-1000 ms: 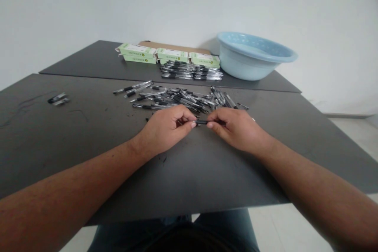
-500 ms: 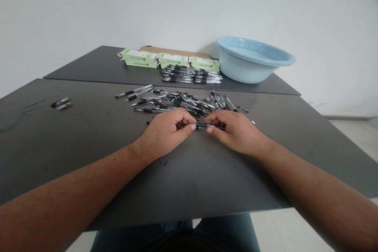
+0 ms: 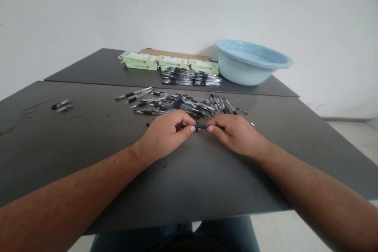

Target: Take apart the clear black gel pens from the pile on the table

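Observation:
Between my two hands a pen [image 3: 201,126] lies level, its black grip showing in the gap. My left hand [image 3: 167,132] pinches one end with thumb and forefinger. At the other end, the thumb and fingers of my right hand [image 3: 236,133] are closed on the pen's tip end; what they cover is hidden. Just beyond my fingers spreads a loose pile of clear pens with black grips [image 3: 183,103]. More pens [image 3: 223,103] lie at the pile's right side.
Farther back, pens are stacked in rows [image 3: 191,76] before green and white boxes [image 3: 140,60]. A light blue basin [image 3: 248,69] stands at the back right, with a brown board [image 3: 177,53] behind the boxes. A few small pieces [image 3: 62,105] lie at the left of the dark table [image 3: 189,189].
My right hand has moved slightly closer around the pen's right end, so less of the pen shows there. My left hand keeps its pinch. The view has shifted slightly.

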A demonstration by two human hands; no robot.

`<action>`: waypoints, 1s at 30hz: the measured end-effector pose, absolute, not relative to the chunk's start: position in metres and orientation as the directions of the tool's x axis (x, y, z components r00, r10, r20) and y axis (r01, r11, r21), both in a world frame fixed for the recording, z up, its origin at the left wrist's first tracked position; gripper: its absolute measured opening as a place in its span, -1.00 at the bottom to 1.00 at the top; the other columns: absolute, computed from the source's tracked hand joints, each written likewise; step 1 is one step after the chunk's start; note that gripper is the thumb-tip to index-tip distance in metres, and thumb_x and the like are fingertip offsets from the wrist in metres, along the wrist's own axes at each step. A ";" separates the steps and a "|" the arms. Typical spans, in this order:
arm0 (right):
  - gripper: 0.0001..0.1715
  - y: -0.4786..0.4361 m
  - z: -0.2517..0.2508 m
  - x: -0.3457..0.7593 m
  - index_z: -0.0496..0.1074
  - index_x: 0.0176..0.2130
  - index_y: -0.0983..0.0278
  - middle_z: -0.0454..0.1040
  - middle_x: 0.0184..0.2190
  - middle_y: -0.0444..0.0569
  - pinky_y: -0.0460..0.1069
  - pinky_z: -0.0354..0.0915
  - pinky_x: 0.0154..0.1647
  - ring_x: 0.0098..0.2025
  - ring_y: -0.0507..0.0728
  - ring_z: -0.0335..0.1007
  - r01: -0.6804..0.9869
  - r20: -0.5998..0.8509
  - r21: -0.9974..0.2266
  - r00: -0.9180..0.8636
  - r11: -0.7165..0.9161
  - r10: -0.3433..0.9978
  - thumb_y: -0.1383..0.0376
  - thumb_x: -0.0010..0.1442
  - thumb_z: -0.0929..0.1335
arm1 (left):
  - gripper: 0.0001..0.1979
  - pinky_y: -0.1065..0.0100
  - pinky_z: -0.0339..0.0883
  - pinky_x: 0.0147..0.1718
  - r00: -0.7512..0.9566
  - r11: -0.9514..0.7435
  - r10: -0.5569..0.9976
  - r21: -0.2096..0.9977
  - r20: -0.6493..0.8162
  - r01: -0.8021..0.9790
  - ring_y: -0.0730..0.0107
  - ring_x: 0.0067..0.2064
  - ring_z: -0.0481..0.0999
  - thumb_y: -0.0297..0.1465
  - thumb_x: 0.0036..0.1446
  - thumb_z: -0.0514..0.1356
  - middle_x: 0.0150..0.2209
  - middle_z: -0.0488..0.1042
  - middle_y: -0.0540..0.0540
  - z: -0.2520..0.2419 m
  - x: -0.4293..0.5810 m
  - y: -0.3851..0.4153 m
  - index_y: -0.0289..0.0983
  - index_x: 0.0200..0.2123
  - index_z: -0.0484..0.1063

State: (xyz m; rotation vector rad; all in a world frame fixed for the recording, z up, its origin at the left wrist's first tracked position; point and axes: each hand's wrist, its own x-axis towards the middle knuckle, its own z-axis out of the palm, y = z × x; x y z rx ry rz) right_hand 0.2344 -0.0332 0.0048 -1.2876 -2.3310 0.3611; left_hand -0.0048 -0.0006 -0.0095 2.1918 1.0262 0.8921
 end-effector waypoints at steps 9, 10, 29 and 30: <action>-0.88 -0.034 0.004 0.235 0.49 -0.20 0.23 0.56 -0.34 -0.11 -0.06 0.28 -0.25 -0.29 0.06 0.47 0.723 0.233 -0.457 -0.465 0.518 0.854 0.26 0.32 0.34 | -0.93 0.40 0.43 -0.22 0.491 -0.558 0.805 0.708 0.333 0.433 0.46 -0.34 0.58 -0.39 0.19 0.27 -0.34 0.61 0.05 -0.010 -0.005 -0.001 -0.22 -0.24 0.54; -0.84 -0.033 0.004 0.235 0.49 -0.19 0.23 0.56 -0.33 -0.10 -0.06 0.28 -0.23 -0.28 0.07 0.48 0.718 0.224 -0.460 -0.475 0.522 0.851 0.25 0.35 0.31 | -0.92 0.40 0.43 -0.23 0.492 -0.555 0.806 0.711 0.330 0.432 0.46 -0.34 0.58 -0.39 0.19 0.27 -0.34 0.61 0.05 -0.010 -0.005 -0.001 -0.22 -0.24 0.54; -0.83 -0.034 0.004 0.233 0.47 -0.19 0.22 0.57 -0.32 -0.09 -0.05 0.29 -0.23 -0.28 0.07 0.48 0.707 0.205 -0.496 -0.468 0.503 0.860 0.24 0.36 0.30 | -0.92 0.39 0.44 -0.24 0.493 -0.555 0.806 0.711 0.329 0.432 0.43 -0.33 0.57 -0.38 0.19 0.26 -0.34 0.61 0.03 -0.008 -0.006 -0.002 -0.22 -0.24 0.55; -0.85 -0.034 0.004 0.233 0.46 -0.16 0.22 0.57 -0.31 -0.09 -0.06 0.29 -0.24 -0.28 0.06 0.48 0.702 0.211 -0.516 -0.451 0.491 0.867 0.24 0.35 0.31 | -0.92 0.38 0.44 -0.24 0.493 -0.554 0.806 0.710 0.328 0.435 0.43 -0.33 0.57 -0.38 0.19 0.26 -0.34 0.61 0.02 -0.008 -0.006 -0.002 -0.22 -0.25 0.55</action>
